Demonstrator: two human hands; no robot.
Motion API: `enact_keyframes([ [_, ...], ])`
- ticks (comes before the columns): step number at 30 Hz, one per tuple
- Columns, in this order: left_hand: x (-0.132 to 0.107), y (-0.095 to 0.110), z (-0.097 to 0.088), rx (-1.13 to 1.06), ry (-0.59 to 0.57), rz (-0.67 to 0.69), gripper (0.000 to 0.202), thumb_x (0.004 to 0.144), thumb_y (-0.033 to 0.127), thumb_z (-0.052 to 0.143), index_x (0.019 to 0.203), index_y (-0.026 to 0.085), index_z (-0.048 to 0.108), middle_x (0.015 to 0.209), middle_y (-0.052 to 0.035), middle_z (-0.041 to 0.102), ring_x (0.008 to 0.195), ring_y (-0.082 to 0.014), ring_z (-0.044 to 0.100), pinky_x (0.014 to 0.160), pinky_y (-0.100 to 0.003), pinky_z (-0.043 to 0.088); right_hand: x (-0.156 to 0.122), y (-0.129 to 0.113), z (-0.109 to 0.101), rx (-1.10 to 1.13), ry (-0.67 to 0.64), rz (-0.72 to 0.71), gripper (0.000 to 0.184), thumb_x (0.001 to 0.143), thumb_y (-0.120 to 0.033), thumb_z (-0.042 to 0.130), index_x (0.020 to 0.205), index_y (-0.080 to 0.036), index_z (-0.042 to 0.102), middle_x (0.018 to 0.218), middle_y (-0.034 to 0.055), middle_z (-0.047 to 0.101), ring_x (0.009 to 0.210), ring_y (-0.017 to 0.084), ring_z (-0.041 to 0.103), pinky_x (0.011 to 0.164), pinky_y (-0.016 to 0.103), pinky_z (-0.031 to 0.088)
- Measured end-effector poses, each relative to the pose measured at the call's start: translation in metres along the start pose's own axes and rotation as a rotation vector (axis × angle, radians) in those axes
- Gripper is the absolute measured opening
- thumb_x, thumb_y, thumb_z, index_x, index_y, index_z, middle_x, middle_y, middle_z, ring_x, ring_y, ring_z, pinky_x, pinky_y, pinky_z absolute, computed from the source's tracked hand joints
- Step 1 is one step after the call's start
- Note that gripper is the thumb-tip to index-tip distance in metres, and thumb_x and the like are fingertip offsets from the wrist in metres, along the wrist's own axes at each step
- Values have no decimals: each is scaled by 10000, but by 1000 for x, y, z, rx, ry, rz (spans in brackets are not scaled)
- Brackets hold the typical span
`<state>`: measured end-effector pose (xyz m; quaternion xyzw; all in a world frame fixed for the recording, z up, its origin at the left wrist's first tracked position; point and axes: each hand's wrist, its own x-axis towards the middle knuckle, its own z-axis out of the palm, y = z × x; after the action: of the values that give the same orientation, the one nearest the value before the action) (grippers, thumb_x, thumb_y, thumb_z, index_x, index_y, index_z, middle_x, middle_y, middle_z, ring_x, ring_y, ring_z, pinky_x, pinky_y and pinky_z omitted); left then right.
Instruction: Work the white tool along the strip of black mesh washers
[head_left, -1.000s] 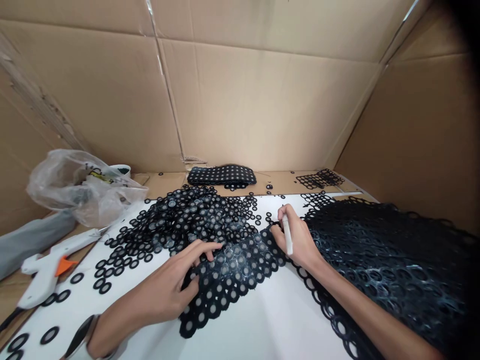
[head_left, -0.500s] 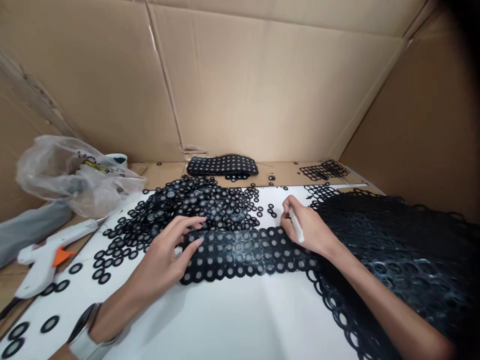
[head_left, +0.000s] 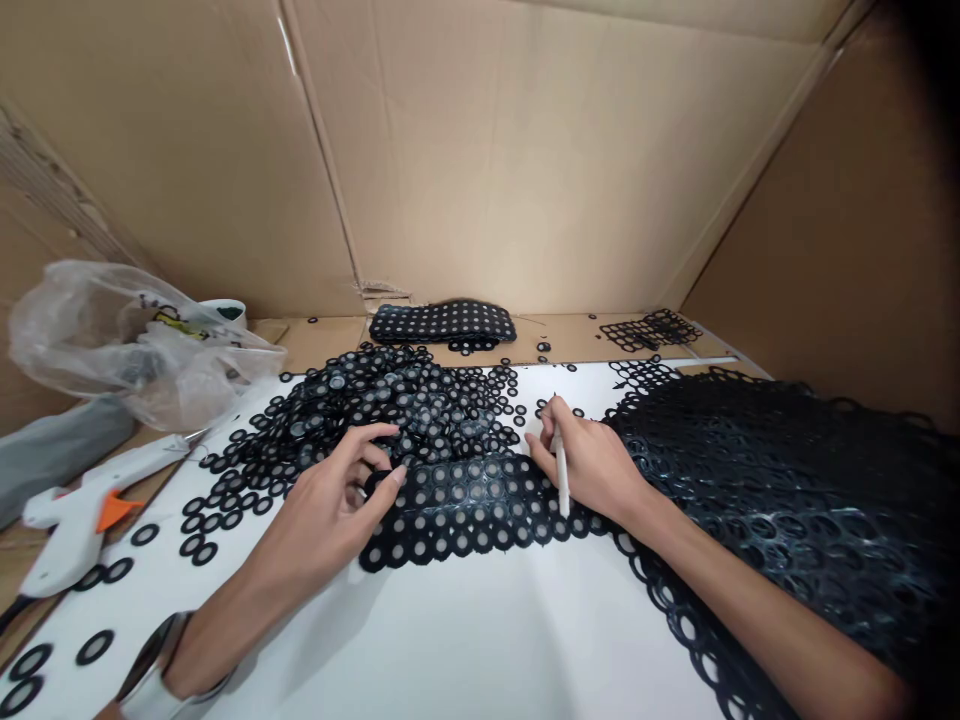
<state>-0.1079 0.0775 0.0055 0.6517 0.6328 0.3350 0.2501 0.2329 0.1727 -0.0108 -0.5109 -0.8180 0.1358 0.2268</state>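
Note:
A strip of joined black rings point(head_left: 465, 510) lies flat on the white sheet point(head_left: 480, 640). My left hand point(head_left: 337, 510) rests at the strip's left end, fingers curled onto its edge. My right hand point(head_left: 589, 465) sits on the strip's right end and grips a thin white stick point(head_left: 559, 472) between the fingers. Behind the strip is a heap of loose black rings point(head_left: 375, 410). The strip runs on into a big black ring mesh point(head_left: 780, 490) at the right.
A white glue gun point(head_left: 82, 510) with an orange trigger lies at the left. A clear plastic bag point(head_left: 127, 340) and a small cup point(head_left: 225, 312) sit behind it. A folded ring strip point(head_left: 444, 322) lies at the back. Cardboard walls point(head_left: 525, 150) enclose the area.
The strip has been turned from slanting to lying straight across the sheet. My left hand slid to its left end; my right hand shifted slightly left with the stick.

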Motion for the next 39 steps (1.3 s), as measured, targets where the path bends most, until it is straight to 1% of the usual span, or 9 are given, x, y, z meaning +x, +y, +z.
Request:
enact_keyframes([
  [3, -2, 3, -1, 31, -39, 16, 519, 1028, 480, 632, 1524, 333, 594, 1167, 4, 709, 526, -52, 546, 524, -224, 459, -1, 0, 7, 68, -1, -79, 212, 1093, -383, 543, 1022, -308, 358, 835, -5, 683, 663, 248, 654, 689, 331, 403],
  [6, -5, 7, -1, 39, -72, 45, 526, 1023, 383, 570, 1547, 336, 559, 1175, 8, 667, 518, -37, 516, 505, -209, 428, -2, 2, 11, 125, -25, -130, 204, 1107, -362, 553, 1031, -309, 372, 883, 1, 688, 705, 236, 653, 705, 329, 435],
  [10, -8, 9, -2, 0, -75, 80, 508, 1029, 318, 520, 1535, 343, 565, 1147, -1, 643, 699, -95, 630, 551, -184, 461, -2, 4, 8, 168, -82, -174, 165, 1074, -302, 574, 1046, -310, 411, 828, -46, 632, 647, 197, 560, 662, 304, 397],
  [14, -9, 6, 1, -49, -113, 63, 506, 1019, 291, 522, 1517, 350, 590, 1184, -24, 643, 893, -145, 681, 688, -194, 549, 0, 9, -8, 198, -159, -228, 268, 877, -150, 603, 996, -306, 421, 717, -112, 542, 593, 156, 380, 637, 281, 346],
  [19, -8, 0, 8, -173, -246, -23, 467, 1098, 484, 565, 1551, 371, 559, 1307, -56, 658, 1036, -183, 705, 857, -269, 580, 1, 16, -25, 193, -205, -237, 333, 738, -100, 581, 955, -301, 428, 603, -155, 469, 564, 148, 276, 614, 290, 290],
  [23, -7, -1, 7, -280, -311, -78, 600, 1060, 626, 658, 1588, 379, 516, 1386, -77, 653, 944, -157, 681, 904, -326, 609, 0, 13, -22, 177, -154, -235, 243, 802, -127, 608, 943, -290, 496, 657, -118, 535, 558, 148, 347, 615, 289, 331],
  [28, -9, 3, 4, -400, -371, -125, 764, 941, 550, 867, 1608, 411, 521, 1423, -79, 662, 981, -163, 695, 936, -348, 638, -1, 4, -10, 126, 77, -198, 126, 958, -263, 684, 931, -280, 562, 807, -15, 678, 658, 195, 550, 679, 322, 417],
  [32, -7, 7, 4, -479, -375, -156, 769, 917, 592, 894, 1583, 373, 576, 1374, -89, 704, 1048, -199, 735, 979, -379, 662, -6, -7, -15, 120, 284, -207, 304, 1043, -357, 670, 808, -285, 492, 785, 36, 656, 735, 244, 612, 712, 368, 449],
  [39, -2, 7, 4, -470, -383, -232, 627, 820, 679, 951, 1220, 250, 730, 1089, -52, 740, 929, -196, 722, 826, -319, 644, -31, -43, -15, 298, 203, -424, 288, 1126, -246, 592, 839, -266, 584, 734, 0, 650, 666, 193, 609, 655, 335, 461],
])
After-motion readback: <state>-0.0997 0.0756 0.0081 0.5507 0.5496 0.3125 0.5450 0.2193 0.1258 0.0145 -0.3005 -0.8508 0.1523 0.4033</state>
